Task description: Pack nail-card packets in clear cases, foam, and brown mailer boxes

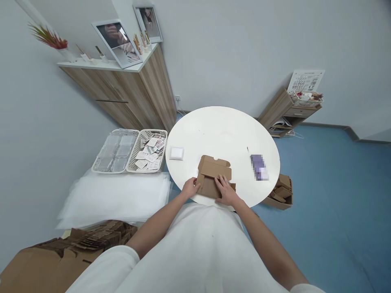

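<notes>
A brown cardboard mailer box (211, 169), partly folded with its flaps up, lies at the near edge of the round white table (226, 126). My left hand (191, 188) grips the box's left side, fingers and thumb closed at its edge. Across the box, my right hand (226, 192) rests with its fingers spread over the inner flap and right side. What lies beneath the right palm is hidden. A small white padded packet (176, 153) sits on the table to the left of the box.
Purple pixelated item (259, 167) on the table's right. Left of the table are a white basket of printed cards (128, 162) and a tray of clear packs (106, 162), beside white sheets (116, 199) and stacked cardboard (91, 244). A carton of cardboard pieces (277, 203) stands right.
</notes>
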`<state>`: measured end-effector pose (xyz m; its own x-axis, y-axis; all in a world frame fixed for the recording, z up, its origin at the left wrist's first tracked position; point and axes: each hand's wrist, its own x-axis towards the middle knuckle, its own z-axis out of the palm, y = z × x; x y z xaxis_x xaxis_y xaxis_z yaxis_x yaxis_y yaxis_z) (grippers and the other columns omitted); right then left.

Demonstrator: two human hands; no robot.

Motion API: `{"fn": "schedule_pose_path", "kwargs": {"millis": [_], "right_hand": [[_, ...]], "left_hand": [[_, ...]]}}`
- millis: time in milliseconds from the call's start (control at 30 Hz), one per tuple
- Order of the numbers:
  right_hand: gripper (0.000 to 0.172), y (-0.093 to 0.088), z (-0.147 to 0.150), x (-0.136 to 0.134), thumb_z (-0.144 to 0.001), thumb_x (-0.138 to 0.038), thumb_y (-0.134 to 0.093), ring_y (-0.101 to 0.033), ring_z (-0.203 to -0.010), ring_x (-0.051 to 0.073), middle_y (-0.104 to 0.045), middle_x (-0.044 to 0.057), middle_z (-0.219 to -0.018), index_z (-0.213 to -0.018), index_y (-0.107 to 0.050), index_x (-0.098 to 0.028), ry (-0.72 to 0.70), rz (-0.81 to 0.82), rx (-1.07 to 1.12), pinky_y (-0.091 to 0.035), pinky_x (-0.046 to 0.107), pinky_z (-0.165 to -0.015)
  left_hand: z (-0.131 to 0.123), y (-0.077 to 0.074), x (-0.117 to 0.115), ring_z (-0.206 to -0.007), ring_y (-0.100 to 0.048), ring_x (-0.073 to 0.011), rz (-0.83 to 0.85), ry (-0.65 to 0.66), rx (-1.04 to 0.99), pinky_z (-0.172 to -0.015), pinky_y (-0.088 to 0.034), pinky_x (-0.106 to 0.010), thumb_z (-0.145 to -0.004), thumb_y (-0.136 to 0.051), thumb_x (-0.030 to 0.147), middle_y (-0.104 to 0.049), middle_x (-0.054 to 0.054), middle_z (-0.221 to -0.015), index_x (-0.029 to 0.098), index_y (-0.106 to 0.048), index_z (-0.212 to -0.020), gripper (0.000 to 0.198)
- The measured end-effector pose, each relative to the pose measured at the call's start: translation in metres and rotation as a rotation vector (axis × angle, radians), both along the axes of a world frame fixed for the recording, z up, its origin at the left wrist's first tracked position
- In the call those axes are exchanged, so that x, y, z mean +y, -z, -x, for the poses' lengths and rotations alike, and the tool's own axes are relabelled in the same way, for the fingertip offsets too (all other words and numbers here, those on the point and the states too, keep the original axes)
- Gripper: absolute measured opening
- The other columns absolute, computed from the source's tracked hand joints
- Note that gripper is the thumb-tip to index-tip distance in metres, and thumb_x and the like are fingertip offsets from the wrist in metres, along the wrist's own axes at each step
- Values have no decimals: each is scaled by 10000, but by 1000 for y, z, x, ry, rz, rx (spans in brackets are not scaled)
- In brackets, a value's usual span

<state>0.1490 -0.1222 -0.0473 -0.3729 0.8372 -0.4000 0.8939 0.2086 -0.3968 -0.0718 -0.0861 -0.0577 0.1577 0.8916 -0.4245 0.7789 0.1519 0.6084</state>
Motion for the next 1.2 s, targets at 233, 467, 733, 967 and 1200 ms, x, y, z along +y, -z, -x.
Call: {"fn": "schedule_pose_path", "kwargs": {"millis": [233,467,733,967,1200], "right_hand": [[1066,-1,4,0,-603,-421,-659,88,-1318,296,95,79,-1458,-1378,45,-223,-21,-1,7,-168,441,-1028],[1091,1,-2,5,-581,-385,-670,50,-1326,278,31,69,-1464,-1377,58,-219,-10,-6,-6,-184,426,-1025],[1099,-3,-4,16,-589,-374,-669,41,-1327,278,16,62,-1464,-1370,90,-233,-31,-16,-56,-178,437,-1023],[1057,-5,-2,15,-601,-405,-664,86,-1324,267,9,73,-1462,-1373,42,-250,6,-49,-96,-73,468,-1039],[785,-2,-37,-12,-759,-474,-429,-105,-1321,285,-85,114,-1449,-1380,-55,-171,660,-100,61,-240,450,-1005]], "left_hand": [[-5,-4,4,-894,-561,-224,-5,59,229,-712,-393,-289,-714,-486,160,-608,-89,-951,174,-539,-939,231],[4,-8,-1,-787,-586,-171,-35,51,23,-706,-409,-264,-719,-556,380,-585,-77,-1007,167,-357,-1226,584],[6,-31,10,-1002,-523,-310,-70,383,120,-794,-392,-334,-397,-781,435,-480,-99,-1148,288,-141,-1352,1159],[-10,-30,20,-990,-528,-318,-29,385,245,-793,-401,-344,-441,-775,404,-483,-112,-1103,286,-197,-1337,1074],[-14,-26,18,-969,-534,-315,-32,325,193,-766,-405,-341,-453,-763,435,-477,-108,-1102,291,-152,-1352,1097]]}}
